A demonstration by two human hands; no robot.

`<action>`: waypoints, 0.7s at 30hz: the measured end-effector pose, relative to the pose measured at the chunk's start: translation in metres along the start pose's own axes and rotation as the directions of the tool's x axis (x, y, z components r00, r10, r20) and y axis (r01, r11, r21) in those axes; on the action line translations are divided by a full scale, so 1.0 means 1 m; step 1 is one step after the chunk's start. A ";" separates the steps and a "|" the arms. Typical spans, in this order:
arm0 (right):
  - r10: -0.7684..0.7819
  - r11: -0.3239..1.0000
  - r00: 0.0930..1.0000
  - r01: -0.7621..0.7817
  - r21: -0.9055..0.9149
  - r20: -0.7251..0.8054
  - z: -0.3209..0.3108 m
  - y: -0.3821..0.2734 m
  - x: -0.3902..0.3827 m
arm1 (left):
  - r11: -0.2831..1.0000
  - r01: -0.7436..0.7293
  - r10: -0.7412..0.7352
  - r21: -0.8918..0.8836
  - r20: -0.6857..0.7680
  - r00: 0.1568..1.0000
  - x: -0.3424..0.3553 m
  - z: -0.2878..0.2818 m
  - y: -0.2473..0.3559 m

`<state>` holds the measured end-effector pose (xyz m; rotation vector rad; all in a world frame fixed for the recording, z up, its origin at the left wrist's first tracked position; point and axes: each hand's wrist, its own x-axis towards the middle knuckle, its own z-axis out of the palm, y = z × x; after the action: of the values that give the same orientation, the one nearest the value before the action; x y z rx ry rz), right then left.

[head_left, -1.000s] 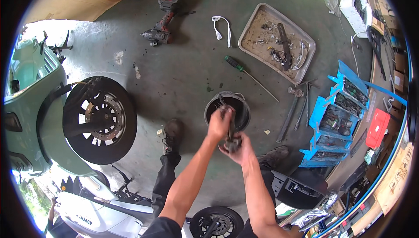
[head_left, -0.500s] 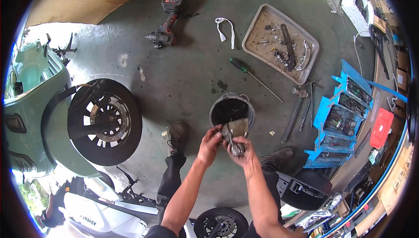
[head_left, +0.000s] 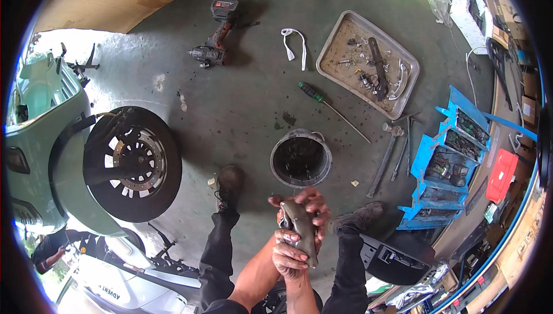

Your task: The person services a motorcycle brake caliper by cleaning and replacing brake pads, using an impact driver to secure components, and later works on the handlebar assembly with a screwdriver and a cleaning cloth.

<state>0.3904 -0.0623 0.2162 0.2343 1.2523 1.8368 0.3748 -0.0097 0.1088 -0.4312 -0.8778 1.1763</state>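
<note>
A long, smooth, dirty grey-brown metal part point(head_left: 299, 227) lies across both of my hands, in front of my body. My left hand point(head_left: 314, 204) is wrapped around its upper end from behind; the fingers show at the right and are slightly blurred. My right hand point(head_left: 291, 253) is closed around its lower end, the fingers curled over from the left. My forearms cross near the wrists. Just beyond my hands stands a dark round bucket point(head_left: 276, 171), with something dark and wet inside. What the part is exactly, I cannot make out.
Ahead lie a cordless impact wrench point(head_left: 218, 40), a white strap point(head_left: 303, 55), a green-handled screwdriver point(head_left: 312, 90) and a tray point(head_left: 328, 73) of small parts. Rightward are a hammer point(head_left: 385, 161) and a blue toolbox point(head_left: 427, 199). A scooter wheel point(head_left: 164, 199) stands left.
Both hands have drawn back from the bucket toward my body, turning the part lengthwise. My right arm has swung left across my left arm. A flat tan piece seen over the bucket no longer shows.
</note>
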 end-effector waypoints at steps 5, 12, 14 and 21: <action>0.057 0.978 0.956 -0.112 -0.177 -0.288 -0.003 -0.059 0.005 | 0.920 -0.126 0.216 0.371 -0.210 0.953 -0.030 0.006 0.043; -0.013 0.909 0.818 -0.230 -0.348 -0.574 -0.016 -0.170 0.061 | 0.632 0.499 0.604 0.593 -0.780 0.162 -0.044 -0.015 0.122; -0.054 0.885 0.759 -0.264 -0.382 -0.649 -0.019 -0.191 0.076 | 0.607 0.521 0.678 0.600 -0.733 0.053 -0.040 -0.025 0.135; -0.388 0.526 0.495 -0.574 -0.628 -0.778 -0.026 -0.216 0.101 | 0.490 0.842 0.715 0.227 -0.657 -0.239 -0.043 -0.052 0.167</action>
<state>0.4341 0.0186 -0.0052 -1.4506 0.6560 2.5670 0.3076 0.0174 -0.0564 -0.2089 1.4768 0.3904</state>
